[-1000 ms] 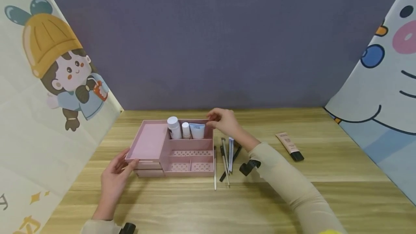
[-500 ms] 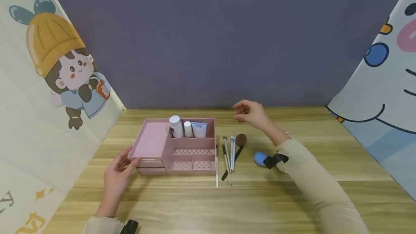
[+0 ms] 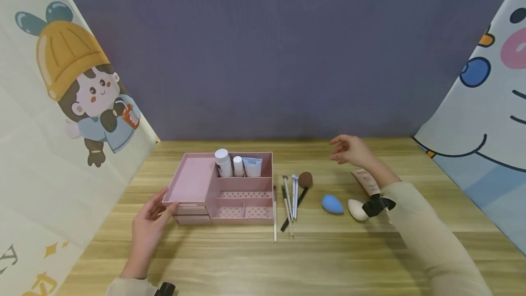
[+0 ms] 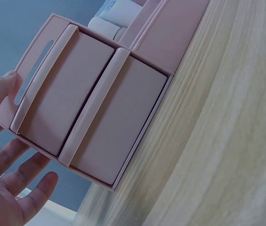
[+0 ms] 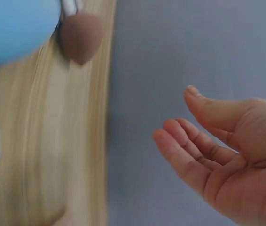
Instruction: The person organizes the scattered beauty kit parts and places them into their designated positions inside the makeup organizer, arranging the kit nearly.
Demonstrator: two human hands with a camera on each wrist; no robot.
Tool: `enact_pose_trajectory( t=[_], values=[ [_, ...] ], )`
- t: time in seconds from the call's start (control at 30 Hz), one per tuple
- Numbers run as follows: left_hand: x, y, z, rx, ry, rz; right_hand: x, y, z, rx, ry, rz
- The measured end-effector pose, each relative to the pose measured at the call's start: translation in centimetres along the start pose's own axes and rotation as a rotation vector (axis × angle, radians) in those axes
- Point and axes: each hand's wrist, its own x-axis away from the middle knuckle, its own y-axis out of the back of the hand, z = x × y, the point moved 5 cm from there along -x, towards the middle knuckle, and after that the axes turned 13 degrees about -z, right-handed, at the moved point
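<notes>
A pink desktop makeup organizer (image 3: 193,182) stands on the table at centre left. In its back compartment are a white bottle (image 3: 223,163), a small white-capped bottle (image 3: 238,166) and a pale blue tube (image 3: 252,166). My left hand (image 3: 149,227) holds the organizer's front left corner, thumb on the front above the two drawers (image 4: 95,103), fingers along the side. My right hand (image 3: 352,150) hovers over the back right of the table, fingers loosely bent and nothing in them. Below it lies a beige BB cream tube (image 3: 365,182), partly hidden by the wrist.
Several makeup brushes (image 3: 305,180) lie just right of the organizer. A blue makeup sponge (image 3: 332,204) and a cream one (image 3: 356,209) lie farther right. A dark grey wall (image 3: 279,58) rises behind the table (image 3: 230,259).
My right hand has left the organizer's back right corner and moved right, uncovering the brush head and both sponges. My left hand has kept its place on the organizer.
</notes>
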Motion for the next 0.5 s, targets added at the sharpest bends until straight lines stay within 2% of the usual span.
enact_pose_trajectory(
  t=[0.2,0.5],
  values=[
    [0.0,0.0,0.1,0.000,0.003,0.002,0.4,1.7,-3.3,0.053,-0.061,0.011],
    [0.0,0.0,0.1,0.012,-0.003,0.000,1.4,3.6,-6.5,0.164,-0.177,0.095]
  ],
)
